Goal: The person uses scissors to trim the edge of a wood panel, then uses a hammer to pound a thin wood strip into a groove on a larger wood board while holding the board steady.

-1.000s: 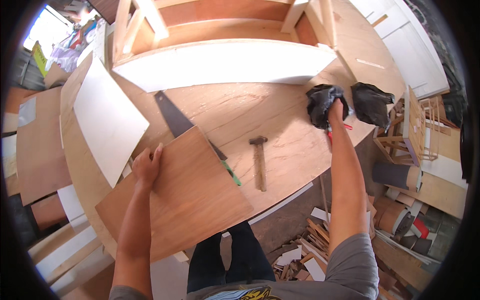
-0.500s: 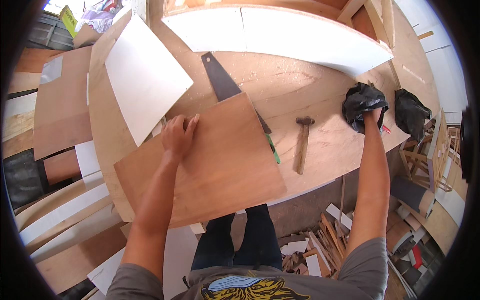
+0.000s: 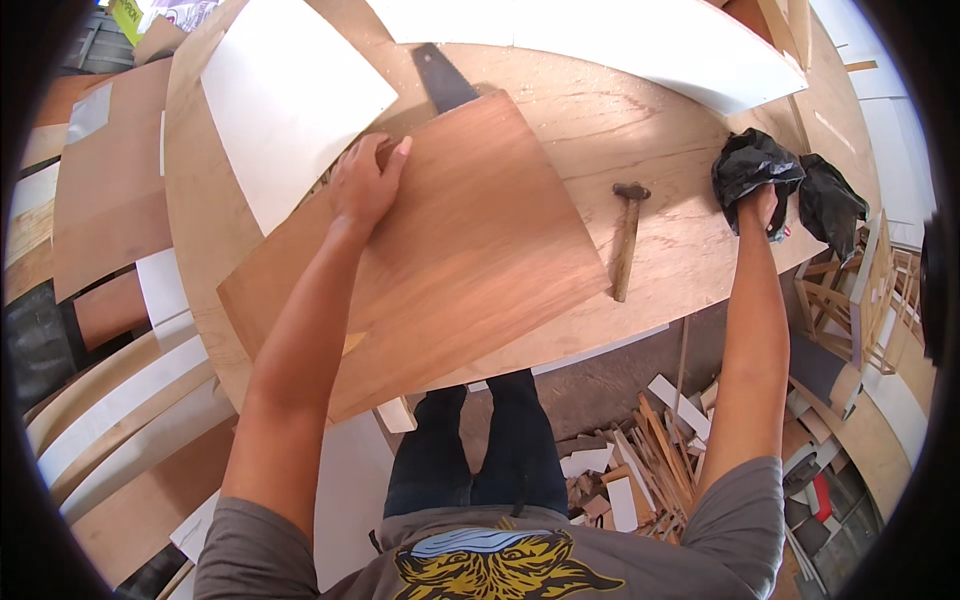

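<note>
A brown plywood board (image 3: 470, 230) lies at a slant on the workbench, covering the handle end of a handsaw (image 3: 441, 82). My left hand (image 3: 368, 185) is closed on the board's far edge, with its fingertips over the edge. At the right, my right hand (image 3: 762, 205) reaches into the mouth of a crumpled black plastic bag (image 3: 755, 165); its fingers are hidden there. A hammer (image 3: 628, 240) with a wooden handle lies between the board and that bag. White-faced panel (image 3: 290, 95) stretches out beyond my left hand.
A large white-sided wooden frame (image 3: 620, 50) stands across the far side of the workbench (image 3: 590, 130). A second black bag (image 3: 833, 200) sits by the right edge. Wood offcuts (image 3: 650, 450) litter the floor below, and stacked boards (image 3: 120, 190) fill the left.
The plywood board has shifted away from me and slightly right with my left hand, now hiding the saw's green handle. The view has tipped nearer. My right hand stays at the bag.
</note>
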The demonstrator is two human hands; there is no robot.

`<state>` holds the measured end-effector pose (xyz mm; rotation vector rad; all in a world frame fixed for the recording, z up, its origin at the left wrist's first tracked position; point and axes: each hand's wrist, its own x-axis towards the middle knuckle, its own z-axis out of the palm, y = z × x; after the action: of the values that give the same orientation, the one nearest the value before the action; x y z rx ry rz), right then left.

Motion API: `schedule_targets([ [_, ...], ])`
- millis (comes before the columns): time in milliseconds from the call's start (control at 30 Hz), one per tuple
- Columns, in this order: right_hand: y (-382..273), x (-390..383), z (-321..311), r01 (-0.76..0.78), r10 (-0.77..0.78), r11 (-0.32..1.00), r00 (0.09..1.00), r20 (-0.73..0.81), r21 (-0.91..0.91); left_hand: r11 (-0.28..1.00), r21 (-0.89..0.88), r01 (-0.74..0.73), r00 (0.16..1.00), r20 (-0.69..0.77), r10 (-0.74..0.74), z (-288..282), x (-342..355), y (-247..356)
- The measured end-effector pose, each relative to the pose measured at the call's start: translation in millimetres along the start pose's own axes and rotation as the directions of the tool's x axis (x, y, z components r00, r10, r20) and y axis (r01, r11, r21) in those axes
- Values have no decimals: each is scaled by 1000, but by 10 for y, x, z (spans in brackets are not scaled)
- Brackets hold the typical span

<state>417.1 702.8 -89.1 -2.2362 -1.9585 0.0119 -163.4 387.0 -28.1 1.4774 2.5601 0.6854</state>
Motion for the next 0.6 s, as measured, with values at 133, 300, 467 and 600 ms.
schedule_targets([
  [133, 167, 63, 65, -12, 8, 997, 998, -57, -75, 976, -53, -212, 977, -47, 210, -11, -165, 232],
  [300, 163, -26, 203, -63, 64, 997, 997, -50, 35, 915, 48, -400, 895, 236, 378, -213, -1231, 772],
  [467, 177, -31, 195, 199, -195, 980, 973, -126, 22, 928, 4, -374, 796, 515, 319, -275, -2140, 939],
  [600, -103, -95, -80, 8, -2, 992, 999, 46, -124, 903, 55, -426, 787, 515, 340, -260, -2184, 900],
])
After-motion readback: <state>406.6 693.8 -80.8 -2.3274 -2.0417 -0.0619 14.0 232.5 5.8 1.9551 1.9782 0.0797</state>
